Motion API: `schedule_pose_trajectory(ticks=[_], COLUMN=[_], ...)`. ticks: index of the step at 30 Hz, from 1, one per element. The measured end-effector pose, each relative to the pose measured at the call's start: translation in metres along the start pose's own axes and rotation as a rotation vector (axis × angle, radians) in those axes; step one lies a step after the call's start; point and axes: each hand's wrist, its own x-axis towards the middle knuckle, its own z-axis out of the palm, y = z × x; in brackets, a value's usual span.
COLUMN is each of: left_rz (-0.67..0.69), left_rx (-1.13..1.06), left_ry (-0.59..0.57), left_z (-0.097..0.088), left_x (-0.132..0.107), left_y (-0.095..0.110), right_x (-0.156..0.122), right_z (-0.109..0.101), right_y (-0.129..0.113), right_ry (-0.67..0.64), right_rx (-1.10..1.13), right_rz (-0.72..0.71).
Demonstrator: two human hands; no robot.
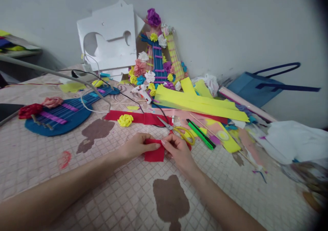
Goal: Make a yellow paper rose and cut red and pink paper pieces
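Observation:
Between my two hands is a small red square of what looks like crepe paper or felt (154,153). My left hand (140,145) pinches its upper left part, thumb on top. At its upper right edge, my right hand (178,150) pinches with thumb and fingertips. Just beyond my hands lie scissors with yellow and red handles (182,132), their blades apart. A yellow paper flower (125,120) rests on a long red strip (137,117) behind them. To the right is a green utility knife (201,134).
A blue guitar-shaped craft (57,121) with red and pink flowers lies at left. A white glue gun (142,93) stands near flower-covered guitars (157,63) against the wall. Yellow strips (200,103), scraps and a white plastic bag (297,140) cover the right side. Cords cross the left.

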Motion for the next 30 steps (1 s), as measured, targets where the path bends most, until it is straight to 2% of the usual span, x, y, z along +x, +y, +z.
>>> schedule_pose_trajectory(ticks=[3, 8, 15, 18, 20, 22, 23, 26, 30], left_rz=[-0.015, -0.017, -0.032, -0.035, -0.05, -0.069, -0.077, -0.107, -0.099], left_rx=[0.007, 0.0, -0.114, -0.146, -0.217, -0.302, -0.341, -0.434, -0.486], left_ry=[0.026, 0.099, 0.088, 0.134, 0.147, 0.154, 0.156, 0.152, 0.172], left_z=[0.0, -0.005, -0.003, -0.004, -0.007, -0.01, -0.011, -0.012, -0.015], left_x=[0.0, 0.001, 0.0, 0.001, 0.003, 0.004, 0.005, 0.008, 0.01], left_y=[0.002, 0.004, 0.0, -0.001, 0.0, 0.001, 0.002, 0.002, 0.0], right_x=[-0.001, -0.003, -0.002, 0.003, 0.009, 0.015, 0.017, 0.024, 0.026], right_z=[-0.001, -0.001, 0.005, -0.009, -0.029, -0.053, -0.064, -0.084, -0.083], right_y=[-0.002, -0.004, -0.004, -0.013, -0.018, -0.018, -0.017, -0.01, -0.006], right_ry=[0.005, -0.109, -0.042, -0.011, 0.12, 0.216, 0.228, 0.122, 0.066], right_rx=[-0.012, -0.08, -0.158, -0.391, -0.673, -0.951, -1.036, -1.177, -1.33], right_rz=[-0.018, 0.052, 0.003, -0.121, -0.29, -0.362, -0.364, -0.282, -0.262])
